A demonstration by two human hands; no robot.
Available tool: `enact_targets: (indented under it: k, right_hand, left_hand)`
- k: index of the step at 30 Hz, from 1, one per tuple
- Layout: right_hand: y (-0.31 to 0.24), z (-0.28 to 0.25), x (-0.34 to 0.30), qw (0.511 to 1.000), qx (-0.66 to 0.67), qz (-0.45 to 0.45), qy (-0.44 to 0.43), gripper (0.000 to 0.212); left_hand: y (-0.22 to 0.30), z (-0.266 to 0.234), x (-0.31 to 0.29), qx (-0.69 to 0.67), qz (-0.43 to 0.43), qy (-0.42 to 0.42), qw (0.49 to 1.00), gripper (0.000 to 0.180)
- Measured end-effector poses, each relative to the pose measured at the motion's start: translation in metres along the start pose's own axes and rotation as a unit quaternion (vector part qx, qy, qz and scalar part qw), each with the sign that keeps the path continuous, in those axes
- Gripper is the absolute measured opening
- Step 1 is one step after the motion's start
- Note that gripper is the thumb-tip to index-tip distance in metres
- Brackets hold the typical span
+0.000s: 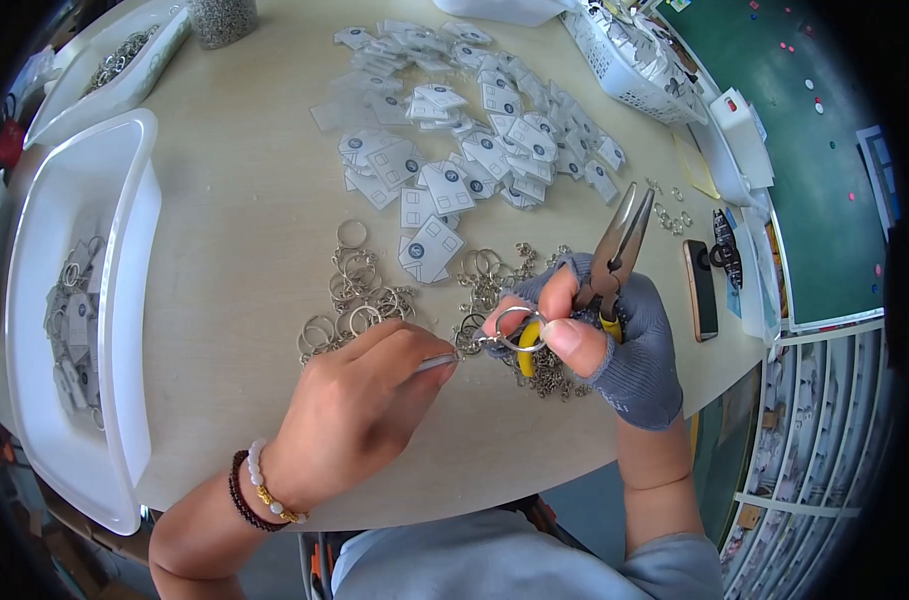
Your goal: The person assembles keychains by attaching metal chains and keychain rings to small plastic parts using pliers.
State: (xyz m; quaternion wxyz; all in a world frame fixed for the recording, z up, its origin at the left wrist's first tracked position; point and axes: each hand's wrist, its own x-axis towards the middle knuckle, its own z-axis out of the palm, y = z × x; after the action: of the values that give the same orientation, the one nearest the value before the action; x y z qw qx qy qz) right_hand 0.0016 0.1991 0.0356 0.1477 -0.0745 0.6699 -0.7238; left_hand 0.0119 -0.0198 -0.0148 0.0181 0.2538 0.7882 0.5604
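In my gloved right hand (614, 340), thumb and fingertips pinch a silver split key ring (519, 328) with a short chain hanging off its left side. The same hand keeps needle-nose pliers (614, 250) with yellow handles in its grasp, jaws pointing up and slightly parted. My bare left hand (359, 405) is closed on a slim grey metal piece (436, 362), its tip close to the chain's end; the rest of it is hidden by the fingers. Beneath both hands lie loose key rings with chains (359, 280), partly covered by them.
Flat clear tags (444, 185) with printed house shapes are heaped mid-table. A white tub (139, 300) at left holds finished-looking tags with rings. Small open rings (674, 218), a phone (701, 290) and a white basket (624, 75) sit at right. A jar (222, 20) stands far left.
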Motion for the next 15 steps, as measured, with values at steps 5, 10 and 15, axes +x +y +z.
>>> enact_targets:
  k: [5, 10, 15]
  right_hand:
    - [-0.0023, 0.0053, -0.001, 1.0, -0.009, -0.007, -0.004, 0.005]
    - [-0.0031, 0.0066, -0.0026, 1.0, -0.016, 0.007, -0.005, 0.005]
    - [0.0008, 0.003, -0.003, 0.999, -0.022, -0.013, -0.028, 0.004]
  left_hand:
    - [0.0019, 0.0017, -0.0008, -0.007, 0.007, 0.012, 1.0, 0.012]
    - [0.0019, 0.002, -0.0015, -0.004, 0.015, 0.017, 1.0, 0.013]
    - [0.0024, 0.0018, -0.0013, 0.002, 0.014, 0.013, 1.0, 0.013]
